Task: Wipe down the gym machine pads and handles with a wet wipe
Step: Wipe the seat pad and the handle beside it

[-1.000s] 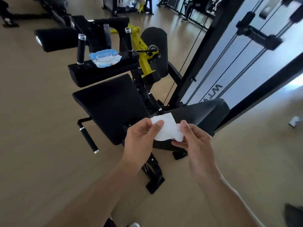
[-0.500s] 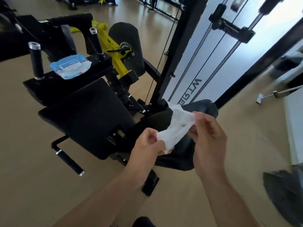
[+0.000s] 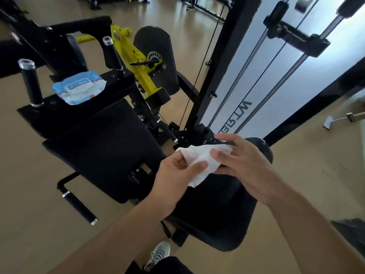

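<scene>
Since a moment ago both hands have bunched the wet wipe [image 3: 199, 161] over the seat pad [image 3: 215, 212], left hand [image 3: 175, 178] pinching, right hand [image 3: 243, 161] half-open around it, likely wadding it for wiping; beyond, the wipes pack [image 3: 79, 89] waits on the far pad's [image 3: 65, 113] left edge.

Grey sneaker [image 3: 159, 253] on tan floor [image 3: 308, 175]; distant floor tool [image 3: 343, 118].

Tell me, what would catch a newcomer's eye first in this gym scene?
Probably the white wet wipe, held between the left hand and right hand in the middle of the view, above the machine's black seat pad. Next, the bright yellow lever stands out against the black frame further back. To the left, a blue pack of wipes lies on the upper pad, between two upright black handles.
</scene>
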{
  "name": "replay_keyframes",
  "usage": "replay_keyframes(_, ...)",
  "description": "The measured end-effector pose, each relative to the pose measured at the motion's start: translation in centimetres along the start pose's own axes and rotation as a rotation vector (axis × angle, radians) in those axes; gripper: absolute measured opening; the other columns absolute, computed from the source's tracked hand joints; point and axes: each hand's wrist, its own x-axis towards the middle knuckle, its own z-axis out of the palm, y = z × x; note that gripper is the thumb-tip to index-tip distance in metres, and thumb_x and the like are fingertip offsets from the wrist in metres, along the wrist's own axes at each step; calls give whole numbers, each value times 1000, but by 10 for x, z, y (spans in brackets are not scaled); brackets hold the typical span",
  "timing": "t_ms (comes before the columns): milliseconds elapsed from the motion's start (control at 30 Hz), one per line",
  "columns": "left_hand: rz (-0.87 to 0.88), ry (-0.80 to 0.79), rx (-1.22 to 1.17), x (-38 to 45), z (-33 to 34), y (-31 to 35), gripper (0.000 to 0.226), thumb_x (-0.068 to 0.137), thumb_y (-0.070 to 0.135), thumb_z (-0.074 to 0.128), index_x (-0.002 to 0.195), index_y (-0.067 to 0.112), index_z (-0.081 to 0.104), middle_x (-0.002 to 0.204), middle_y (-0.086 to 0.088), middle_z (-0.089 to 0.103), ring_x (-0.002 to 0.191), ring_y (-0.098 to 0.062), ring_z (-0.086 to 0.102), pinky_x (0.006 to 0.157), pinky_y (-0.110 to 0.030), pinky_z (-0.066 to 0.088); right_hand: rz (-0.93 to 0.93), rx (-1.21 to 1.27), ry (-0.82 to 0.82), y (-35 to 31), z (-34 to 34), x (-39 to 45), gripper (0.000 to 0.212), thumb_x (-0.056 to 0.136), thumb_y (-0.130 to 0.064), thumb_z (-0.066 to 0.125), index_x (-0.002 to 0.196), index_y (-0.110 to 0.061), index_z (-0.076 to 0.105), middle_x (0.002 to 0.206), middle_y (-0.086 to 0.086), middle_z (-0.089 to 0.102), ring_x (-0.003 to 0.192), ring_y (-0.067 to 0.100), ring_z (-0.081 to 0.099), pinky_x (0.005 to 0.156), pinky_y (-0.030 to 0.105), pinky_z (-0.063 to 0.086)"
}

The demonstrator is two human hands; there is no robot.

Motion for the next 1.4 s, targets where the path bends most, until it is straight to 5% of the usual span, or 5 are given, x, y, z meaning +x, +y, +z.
replay_keyframes(500, 229, 435, 274, -10, -90, 24, 11, 97, 13, 67, 91, 8, 76, 84, -3, 76, 77, -19, 73, 69, -20, 57, -7, -546, -557, -23, 67, 89, 58, 90, 6, 69, 133, -31, 59, 109, -6, 77, 104, 10, 72, 97, 31, 54)
replay_keyframes(767, 382, 373, 509, -31, -188, 33, 49, 87, -18, 55, 76, 22, 81, 96, 9, 72, 90, -11, 69, 73, -14, 49, -145, -480, -518, 5, 159, 117, 36, 92, 12, 63, 71, -13, 78, 107, -9, 78, 107, 5, 71, 99, 27, 55)
replay_keyframes(967, 336, 287, 509, -42, -277, 51, 56, 82, -23, 49, 71, 23, 79, 99, 9, 73, 94, -17, 70, 73, -26, 54, -160, -442, -501, 29, 235, 120, 55, 91, 23, 47, 87, -24, 75, 108, -1, 78, 104, 15, 73, 88, 33, 57)
replay_keyframes(1167, 291, 145, 581, -42, -345, 64, 36, 79, 6, 65, 69, 39, 76, 93, 10, 75, 82, -10, 70, 66, -14, 48, 239, -215, -701, 63, 311, 124, 39, 99, -24, 66, 137, -18, 57, 105, 4, 76, 93, 14, 71, 81, 26, 53)
replay_keyframes(1400, 102, 142, 506, -24, -380, 40, 12, 66, 29, 75, 75, 37, 78, 97, 11, 77, 91, -14, 75, 77, -31, 60, 116, -639, -622, 109, 355, 137, 25, 91, -36, 74, 74, -19, 67, 61, -9, 57, 54, 5, 49, 54, 22, 37)
